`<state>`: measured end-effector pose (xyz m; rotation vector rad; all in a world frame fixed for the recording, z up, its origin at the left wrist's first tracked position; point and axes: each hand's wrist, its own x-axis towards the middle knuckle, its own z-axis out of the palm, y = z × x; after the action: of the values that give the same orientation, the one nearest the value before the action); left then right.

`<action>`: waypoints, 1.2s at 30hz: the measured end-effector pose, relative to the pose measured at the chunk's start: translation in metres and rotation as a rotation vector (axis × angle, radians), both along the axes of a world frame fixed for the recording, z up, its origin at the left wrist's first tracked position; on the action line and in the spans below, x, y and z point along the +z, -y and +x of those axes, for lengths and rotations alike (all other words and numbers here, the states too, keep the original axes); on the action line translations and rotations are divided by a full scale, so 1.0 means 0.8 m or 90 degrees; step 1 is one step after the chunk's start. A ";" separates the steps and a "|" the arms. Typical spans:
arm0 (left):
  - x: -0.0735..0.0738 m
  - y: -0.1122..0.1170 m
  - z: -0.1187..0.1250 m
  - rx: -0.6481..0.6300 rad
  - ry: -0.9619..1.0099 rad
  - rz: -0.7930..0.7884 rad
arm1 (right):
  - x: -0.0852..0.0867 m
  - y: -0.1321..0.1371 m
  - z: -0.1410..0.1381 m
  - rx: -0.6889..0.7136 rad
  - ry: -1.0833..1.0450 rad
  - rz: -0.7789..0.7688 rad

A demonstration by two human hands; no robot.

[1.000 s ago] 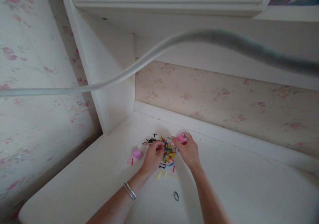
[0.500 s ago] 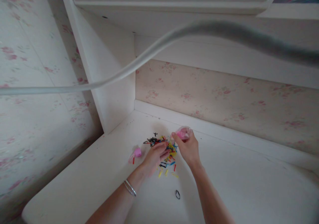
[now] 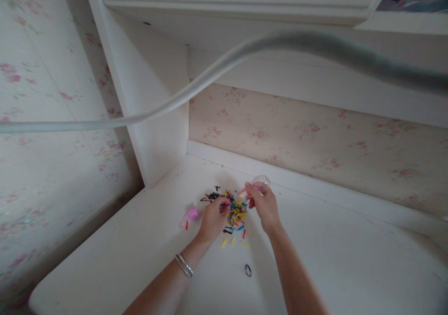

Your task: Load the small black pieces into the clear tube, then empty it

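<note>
A loose pile of small coloured elastic bands [image 3: 238, 214], black, yellow, red and blue, lies on the white desktop. At its left side, my left hand [image 3: 214, 219] is closed in a pinch, with a dark and reddish elastic band [image 3: 224, 205] at the fingertips. My right hand [image 3: 266, 210] grips a clear plastic container [image 3: 263, 180] at the pile's upper right. The container is tilted, its mouth toward the pile, and something pink shows in it. To the left of my left hand lies a pink lid-like piece [image 3: 192, 213] with a pale loop.
A single dark band [image 3: 248, 270] lies nearer me on the white desk [image 3: 332, 249]. Side panel [image 3: 161, 105] and overhead shelf [image 3: 238, 11] enclose the desk's back left. A pale cable [image 3: 210, 74] crosses the view in front. Floral wallpaper [image 3: 266, 114] covers the wall.
My left hand's fingers have gone from stretched over the pile to a pinch. In my right hand, the container has turned a little, its mouth end lower.
</note>
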<state>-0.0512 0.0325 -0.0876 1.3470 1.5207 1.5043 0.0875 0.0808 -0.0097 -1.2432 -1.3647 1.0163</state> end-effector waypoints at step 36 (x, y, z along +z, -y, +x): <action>0.028 0.017 0.014 -0.306 0.187 -0.023 | -0.010 0.023 -0.012 0.112 -0.238 -0.149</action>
<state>-0.0397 0.0192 -0.0651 1.2866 0.9527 1.2884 0.0775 0.0626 -0.0176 -1.0422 -1.0984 1.4844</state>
